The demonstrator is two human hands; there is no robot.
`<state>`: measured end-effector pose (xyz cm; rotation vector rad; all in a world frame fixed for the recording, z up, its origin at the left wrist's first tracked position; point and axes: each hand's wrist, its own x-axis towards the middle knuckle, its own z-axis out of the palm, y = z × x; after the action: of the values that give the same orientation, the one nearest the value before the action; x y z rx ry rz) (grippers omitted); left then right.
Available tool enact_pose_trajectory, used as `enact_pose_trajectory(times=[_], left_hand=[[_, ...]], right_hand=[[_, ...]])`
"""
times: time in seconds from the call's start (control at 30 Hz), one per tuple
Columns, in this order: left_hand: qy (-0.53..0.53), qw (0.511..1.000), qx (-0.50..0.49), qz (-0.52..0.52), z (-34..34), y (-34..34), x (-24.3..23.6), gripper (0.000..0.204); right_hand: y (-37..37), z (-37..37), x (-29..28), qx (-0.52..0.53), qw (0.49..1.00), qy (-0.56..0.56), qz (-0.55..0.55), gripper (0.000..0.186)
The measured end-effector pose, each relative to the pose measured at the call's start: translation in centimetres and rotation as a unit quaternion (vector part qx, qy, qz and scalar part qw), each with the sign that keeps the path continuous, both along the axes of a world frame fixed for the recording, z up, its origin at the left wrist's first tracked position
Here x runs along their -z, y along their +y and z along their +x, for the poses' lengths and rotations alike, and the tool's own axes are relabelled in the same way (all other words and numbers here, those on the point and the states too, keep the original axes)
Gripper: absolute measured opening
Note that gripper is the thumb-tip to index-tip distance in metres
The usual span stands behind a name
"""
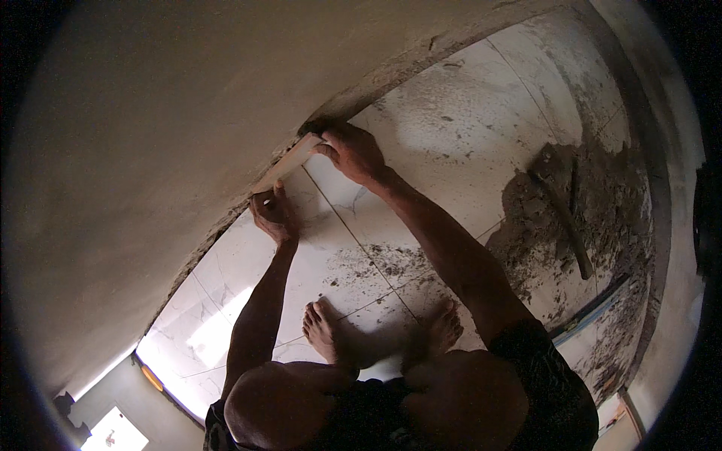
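The upper garment is dark, almost black; its right sleeve [538, 368] is short and carries thin pale markings, too dim to tell clearly; the left sleeve [216, 427] shows only a small part, also patterned; dark cloth [372, 410] appears between the rounded knees [466, 398]; left hand [274, 218], right hand [357, 155] and feet [322, 336] are bare.

A strip [289, 164] runs along the foot of the left wall [165, 98], left fingers [279, 188] at its near end, right fingers [326, 150] at its far end. To the right, mortar [617, 195] lies on the floor [429, 113], a rod [569, 233] on it; nearer lies a bar [590, 312].
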<state>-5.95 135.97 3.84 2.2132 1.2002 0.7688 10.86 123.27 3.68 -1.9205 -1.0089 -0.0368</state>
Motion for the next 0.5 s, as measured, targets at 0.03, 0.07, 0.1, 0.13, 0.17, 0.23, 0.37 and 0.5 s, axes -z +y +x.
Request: enact_pose_trajectory(times=[0.03, 0.07, 0.1, 0.13, 0.17, 0.23, 0.37, 0.5], left_hand=[[0.002, 1.0, 0.002, 0.014, 0.2, -0.1, -0.1, 0.037], [0.004, 1.0, 0.003, 0.028, 0.4, -0.2, -0.1, 0.036], [0.007, 0.999, 0.004, 0.043, 0.7, -0.3, -0.2, 0.035], [0.0, 0.999, 0.003, 0.035, 0.8, -0.8, -0.4, 0.033], [-0.009, 0.999, 0.003, 0.033, 0.9, -0.9, -0.8, 0.031], [-0.035, 0.999, 0.014, 0.021, 1.7, -1.9, -1.1, 0.028], [-0.071, 0.995, 0.062, 0.025, 3.2, -3.9, -1.0, 0.018], [-0.093, 0.987, 0.126, -0.034, 7.1, -6.9, -1.1, 0.008]], right_hand=[[0.0, 0.1, 0.2, -0.004, 1.0, 0.004, -0.011, 0.024], [0.0, 0.3, 0.4, -0.009, 1.0, 0.008, -0.023, 0.023], [-0.1, 0.5, 0.5, -0.013, 0.999, 0.012, -0.034, 0.022], [-0.5, 0.5, 0.7, -0.007, 1.0, 0.015, -0.015, 0.02], [-0.5, 0.4, 0.6, -0.001, 1.0, 0.015, 0.01, 0.019], [-0.9, 0.6, 1.9, 0.017, 0.996, 0.054, 0.068, 0.016], [-3.6, 2.1, 2.4, 0.05, 0.982, 0.135, 0.126, 0.013], [-8.1, 7.1, 2.2, 0.088, 0.991, 0.056, 0.08, 0.014]])
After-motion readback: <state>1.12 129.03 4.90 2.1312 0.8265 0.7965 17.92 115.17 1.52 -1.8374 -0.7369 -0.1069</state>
